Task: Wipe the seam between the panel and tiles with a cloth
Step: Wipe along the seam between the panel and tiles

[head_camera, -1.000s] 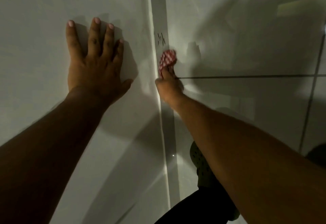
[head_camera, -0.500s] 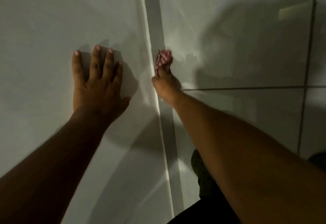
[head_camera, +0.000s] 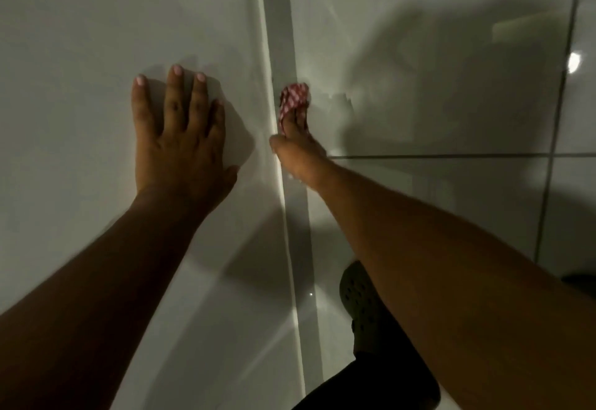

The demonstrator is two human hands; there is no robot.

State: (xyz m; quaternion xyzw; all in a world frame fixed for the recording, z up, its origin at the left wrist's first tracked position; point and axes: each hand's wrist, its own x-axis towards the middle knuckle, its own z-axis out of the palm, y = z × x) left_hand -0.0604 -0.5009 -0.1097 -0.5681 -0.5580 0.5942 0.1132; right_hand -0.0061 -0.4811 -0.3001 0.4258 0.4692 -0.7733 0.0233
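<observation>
Head cam's pretty dim: left hand (head_camera: 180,138) flat and open on the panel (head_camera: 96,38), right hand (head_camera: 298,154) pinching a checked cloth (head_camera: 293,99) against the seam (head_camera: 274,64), fingertips hidden under it.

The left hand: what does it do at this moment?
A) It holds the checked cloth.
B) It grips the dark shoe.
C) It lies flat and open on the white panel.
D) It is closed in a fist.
C: the left hand is spread flat against the panel, while the right hand presses the red checked cloth into the seam.
</observation>
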